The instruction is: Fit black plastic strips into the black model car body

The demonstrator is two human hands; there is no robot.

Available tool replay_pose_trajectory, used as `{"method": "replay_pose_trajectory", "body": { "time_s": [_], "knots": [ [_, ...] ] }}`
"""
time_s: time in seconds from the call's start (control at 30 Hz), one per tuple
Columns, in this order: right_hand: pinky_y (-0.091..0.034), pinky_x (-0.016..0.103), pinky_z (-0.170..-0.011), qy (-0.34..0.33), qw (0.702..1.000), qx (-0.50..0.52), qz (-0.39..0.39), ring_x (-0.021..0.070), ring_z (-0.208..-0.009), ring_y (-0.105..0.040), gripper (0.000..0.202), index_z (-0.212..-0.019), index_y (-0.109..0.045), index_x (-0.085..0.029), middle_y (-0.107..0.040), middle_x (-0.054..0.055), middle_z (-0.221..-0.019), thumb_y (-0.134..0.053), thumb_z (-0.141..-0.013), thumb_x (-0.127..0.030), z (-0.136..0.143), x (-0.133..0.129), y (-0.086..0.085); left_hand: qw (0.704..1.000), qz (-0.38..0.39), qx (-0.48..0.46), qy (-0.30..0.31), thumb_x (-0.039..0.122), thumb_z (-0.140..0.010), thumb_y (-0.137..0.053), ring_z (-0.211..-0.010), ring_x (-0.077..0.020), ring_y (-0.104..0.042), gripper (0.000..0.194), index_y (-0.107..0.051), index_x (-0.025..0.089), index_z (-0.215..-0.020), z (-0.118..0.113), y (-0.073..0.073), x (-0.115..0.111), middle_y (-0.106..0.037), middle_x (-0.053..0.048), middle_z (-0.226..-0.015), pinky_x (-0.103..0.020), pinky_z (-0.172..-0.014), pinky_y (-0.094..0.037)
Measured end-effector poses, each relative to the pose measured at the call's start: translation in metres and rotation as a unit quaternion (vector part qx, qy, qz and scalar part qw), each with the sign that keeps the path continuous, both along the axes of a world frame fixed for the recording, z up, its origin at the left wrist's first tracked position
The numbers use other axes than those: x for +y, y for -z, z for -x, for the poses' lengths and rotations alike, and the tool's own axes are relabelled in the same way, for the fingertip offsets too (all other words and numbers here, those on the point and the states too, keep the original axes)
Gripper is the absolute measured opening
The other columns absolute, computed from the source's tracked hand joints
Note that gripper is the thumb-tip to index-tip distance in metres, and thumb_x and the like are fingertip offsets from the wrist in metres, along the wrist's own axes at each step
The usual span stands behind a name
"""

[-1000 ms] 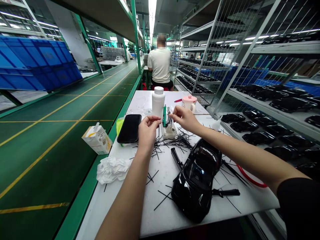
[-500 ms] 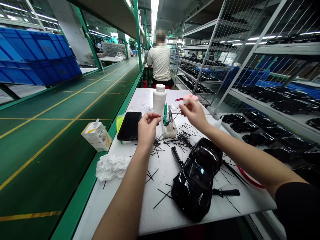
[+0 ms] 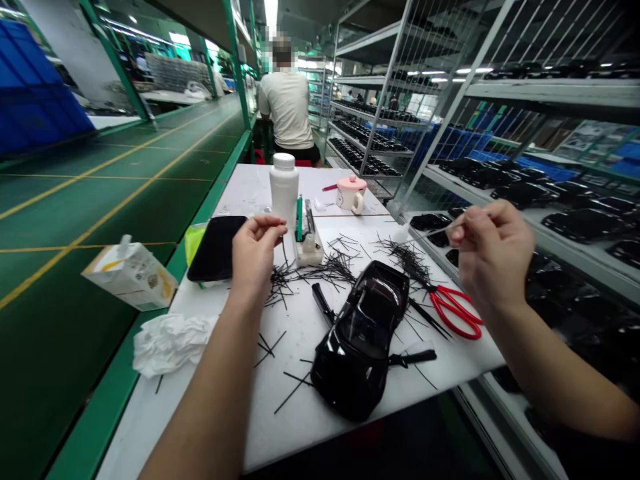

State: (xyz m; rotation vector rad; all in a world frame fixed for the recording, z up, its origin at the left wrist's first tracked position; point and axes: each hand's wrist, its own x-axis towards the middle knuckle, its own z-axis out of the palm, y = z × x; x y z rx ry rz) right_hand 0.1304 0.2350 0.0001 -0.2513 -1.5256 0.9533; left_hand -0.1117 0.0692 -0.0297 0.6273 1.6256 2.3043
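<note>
My left hand (image 3: 256,257) is closed in a pinch, with a thin black strip (image 3: 285,251) hanging from the fingertips. Off to the right, my right hand (image 3: 496,250) is raised and pinches one end of a thin pale stick (image 3: 434,233) that points left. Between my arms lies a glossy black model car body (image 3: 367,333) with black door-like parts (image 3: 419,357) sticking out at its sides. Behind it are loose black strips (image 3: 335,267) and a small clear block (image 3: 310,255) holding a little bottle and a green tool (image 3: 299,219).
Red-handled scissors (image 3: 456,312) lie on the white table's right side. A white bottle (image 3: 284,190), pink-lidded mug (image 3: 351,193), black tablet-like panel (image 3: 219,248), crumpled tissue (image 3: 170,343) and drink carton (image 3: 131,273) stand around. Racks of car bodies (image 3: 585,223) line the right; a person (image 3: 285,107) sits ahead.
My right hand has moved right, away from the small bottle, carrying the thin stick out to the table's right side. My left hand keeps its pinch near the block. The view has turned right.
</note>
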Motion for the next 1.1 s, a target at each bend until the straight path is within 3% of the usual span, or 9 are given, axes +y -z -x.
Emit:
{"method": "replay_pose_trajectory", "body": {
  "time_s": [0.13,0.3,0.47,0.57,0.73,0.97,1.1],
  "knots": [
    [-0.041,0.029,-0.05,0.054,0.998,-0.007,0.014,0.013,-0.052,-0.051,0.026,-0.072,-0.051,-0.022,-0.055,-0.003,-0.059,-0.072,-0.087,-0.024,-0.051,-0.027,0.031,1.0,-0.001,0.012,0.0,0.01,-0.064,-0.07,-0.08,-0.0151,-0.063,0.014,-0.062,0.02,-0.07,-0.005,-0.003,0.002,-0.07,-0.003,-0.085,-0.027,-0.074,-0.05],
    [-0.045,0.032,-0.055,0.062,0.997,-0.035,-0.023,0.0144,-0.053,-0.057,0.021,-0.075,-0.054,-0.021,-0.057,-0.005,-0.059,-0.07,-0.089,-0.023,-0.076,-0.058,0.057,1.0,0.005,0.021,0.004,0.004,-0.065,-0.067,-0.079,-0.016,-0.064,0.018,-0.062,0.021,-0.066,-0.01,-0.005,0.006,-0.069,-0.001,-0.081,-0.031,-0.078,-0.051],
    [-0.044,0.036,-0.055,0.061,0.972,-0.075,-0.215,0.0162,-0.048,-0.057,0.011,-0.084,-0.058,-0.021,-0.058,-0.005,-0.058,-0.065,-0.09,-0.016,-0.078,-0.064,0.058,0.999,-0.044,0.03,-0.011,-0.006,-0.062,-0.062,-0.071,-0.0121,-0.061,0.023,-0.062,0.017,-0.066,-0.003,-0.004,0.009,-0.068,0.001,-0.074,-0.029,-0.072,-0.049],
    [-0.043,0.037,-0.055,0.047,0.953,-0.096,-0.282,0.0157,-0.048,-0.057,0.011,-0.091,-0.06,-0.02,-0.061,-0.003,-0.062,-0.062,-0.089,-0.009,-0.077,-0.065,0.06,0.998,-0.062,0.028,-0.015,-0.009,-0.063,-0.058,-0.068,-0.0116,-0.061,0.025,-0.061,0.015,-0.069,-0.001,-0.004,0.008,-0.068,0.0,-0.074,-0.029,-0.069,-0.047],
    [-0.045,0.037,-0.059,0.028,0.933,-0.161,-0.321,0.0144,-0.051,-0.06,0.017,-0.092,-0.058,-0.02,-0.063,-0.003,-0.066,-0.062,-0.086,-0.004,-0.08,-0.071,0.062,0.997,-0.066,0.025,-0.009,-0.009,-0.064,-0.059,-0.068,-0.0111,-0.061,0.025,-0.062,0.016,-0.068,-0.002,-0.004,0.007,-0.068,-0.001,-0.075,-0.029,-0.07,-0.048],
    [-0.043,0.034,-0.06,0.038,0.889,-0.259,-0.375,0.0108,-0.05,-0.057,0.018,-0.084,-0.054,-0.02,-0.06,-0.003,-0.063,-0.056,-0.087,-0.003,-0.077,-0.081,0.05,0.997,-0.07,0.018,-0.016,-0.006,-0.06,-0.061,-0.069,-0.012,-0.061,0.024,-0.062,0.017,-0.065,-0.001,-0.005,0.007,-0.069,-0.002,-0.075,-0.028,-0.068,-0.049],
    [-0.045,0.034,-0.062,0.04,0.882,-0.269,-0.386,0.0107,-0.051,-0.058,0.016,-0.086,-0.054,-0.02,-0.061,-0.003,-0.062,-0.056,-0.088,-0.005,-0.075,-0.082,0.05,0.997,-0.067,0.019,-0.018,-0.006,-0.06,-0.06,-0.068,-0.0121,-0.061,0.023,-0.062,0.017,-0.066,0.0,-0.005,0.007,-0.069,-0.002,-0.076,-0.028,-0.068,-0.049]
  ]
}}
